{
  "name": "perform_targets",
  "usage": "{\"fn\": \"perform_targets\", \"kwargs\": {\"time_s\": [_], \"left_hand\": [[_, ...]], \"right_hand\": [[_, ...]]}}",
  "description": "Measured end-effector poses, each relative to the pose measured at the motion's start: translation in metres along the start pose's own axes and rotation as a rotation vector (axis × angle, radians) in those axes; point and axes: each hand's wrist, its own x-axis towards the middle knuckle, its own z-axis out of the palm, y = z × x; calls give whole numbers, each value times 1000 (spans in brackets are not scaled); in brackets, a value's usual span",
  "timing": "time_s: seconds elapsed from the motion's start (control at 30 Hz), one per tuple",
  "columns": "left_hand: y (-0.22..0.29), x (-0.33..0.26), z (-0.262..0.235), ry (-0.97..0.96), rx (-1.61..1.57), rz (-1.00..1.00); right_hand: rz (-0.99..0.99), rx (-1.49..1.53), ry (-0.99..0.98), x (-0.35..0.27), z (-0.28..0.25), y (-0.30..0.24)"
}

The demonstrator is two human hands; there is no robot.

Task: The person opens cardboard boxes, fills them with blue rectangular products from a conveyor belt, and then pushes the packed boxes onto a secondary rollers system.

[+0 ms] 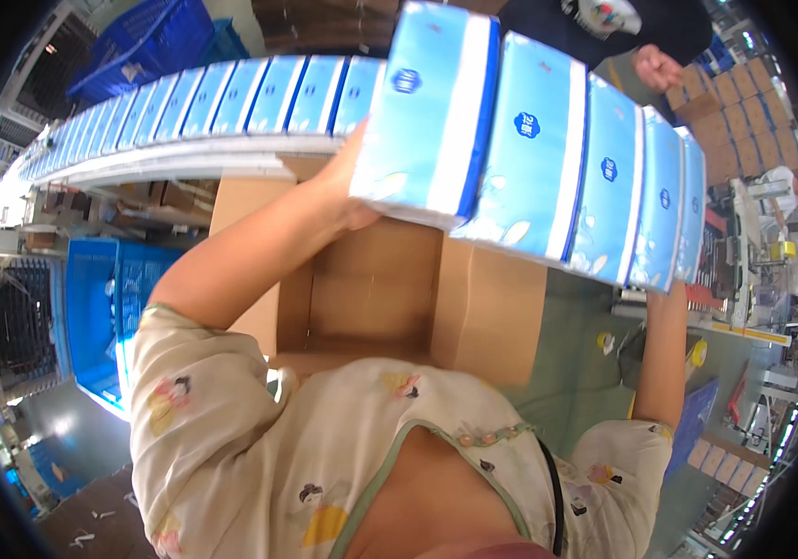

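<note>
L hand (348, 191) pressed flat against the left end of a row of packs (548, 158), palm on the end pack, fingers hidden behind it; not a closed fist, more an open press. R hand (667, 291) at the far right end of the same row, mostly hidden behind the last pack, so can't tell how far it's open; only wrist and a bit of hand show. Row looks squeezed between the two hands and held up in the air, approx five packs side by side, blue and white wrappers, faces toward the camera, row tilting down to the right.

Directly under the row: open carton (380, 298), brown, flaps up, inside bare as far as it shows. Carton sits just in front of the person's chest; floral sleeves at both shoulders.

Behind the carton, a conveyor (185, 163) curves off to the upper left, carrying a long line of more packs (231, 98), same blue/white, standing edge to edge.

Blue crates (152, 42) at upper left beyond the conveyor, another blue bin (91, 317) low on the left beside the carton.

Upper right: a second person in a dark top, one hand (657, 67) near stacked small brown boxes (744, 112). Tape roll (784, 252) on a machine at far right.
</note>
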Motion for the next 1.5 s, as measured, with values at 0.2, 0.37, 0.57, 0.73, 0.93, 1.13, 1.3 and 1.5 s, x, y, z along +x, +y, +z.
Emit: {"fn": "perform_targets", "kwargs": {"time_s": [0.2, 0.37, 0.57, 0.73, 0.93, 1.13, 1.3, 1.5], "left_hand": [[-33, -96, -100, 315, 62, -234], [-103, -138, -189, 311, 419, -650], [-115, -105, -242, -323, 1350, -933], [-132, 19, -236, 91, 2010, 215], [-279, 39, -308, -224, 1663, -661], [-275, 16, -314, -364, 1937, -845], [-315, 38, -315, -242, 2027, -880], [-305, 27, -320, -155, 1861, -718]], "right_hand": [[197, -31, -16, -67, -2, 104], [457, -28, 0, -70, -21, 243], [800, -551, -47, -42, -62, 326], [-64, -1467, -363, 14, 45, 254], [418, -1561, -728, 57, 5, 480], [53, -1838, -853, 48, 55, 457], [-66, -1889, -1205, 19, 111, 489], [182, -1036, -1170, 8, 198, 276]]}}
